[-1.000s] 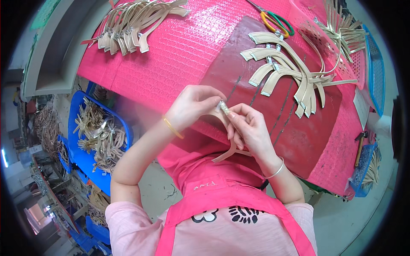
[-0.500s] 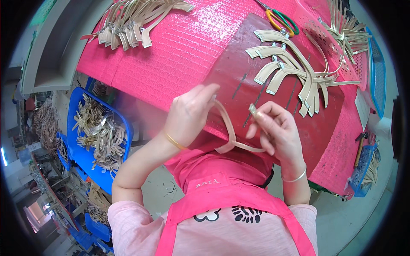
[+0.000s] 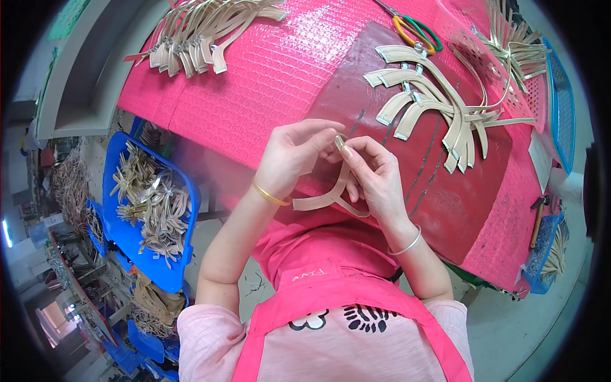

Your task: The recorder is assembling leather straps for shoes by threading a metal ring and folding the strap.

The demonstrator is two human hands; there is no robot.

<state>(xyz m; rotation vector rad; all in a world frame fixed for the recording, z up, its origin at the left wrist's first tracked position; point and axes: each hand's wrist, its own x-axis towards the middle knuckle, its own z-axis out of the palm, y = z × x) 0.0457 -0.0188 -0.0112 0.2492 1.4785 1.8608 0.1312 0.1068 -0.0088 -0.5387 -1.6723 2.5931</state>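
Observation:
In front of my body, my left hand (image 3: 289, 156) and my right hand (image 3: 377, 177) meet over the near edge of a dark red mat (image 3: 363, 70). A small shiny gold-coloured piece, apparently a buckle (image 3: 340, 141), sits between my right thumb and index finger. My left fingertips pinch the upper end of a beige forked strap (image 3: 315, 202) close beside that piece. Below my hands the strap hangs in a Y shape, one short end pointing left and another curving toward my right hand. My fingers partly hide where strap and gold piece meet.
Several beige straps with metal buckles (image 3: 420, 95) lie across the mat. Scissors (image 3: 417, 32) rest at its far edge, beside a pink perforated basket (image 3: 503, 76). More straps (image 3: 197, 44) are bunched at far left. A blue bin (image 3: 114, 216) of straps stands left; a hammer (image 3: 538, 219) lies right.
My right hand has moved left with the gold-coloured piece, and my left hand has come right to meet it. The strap's fork has shifted left and its upper end is now between my hands.

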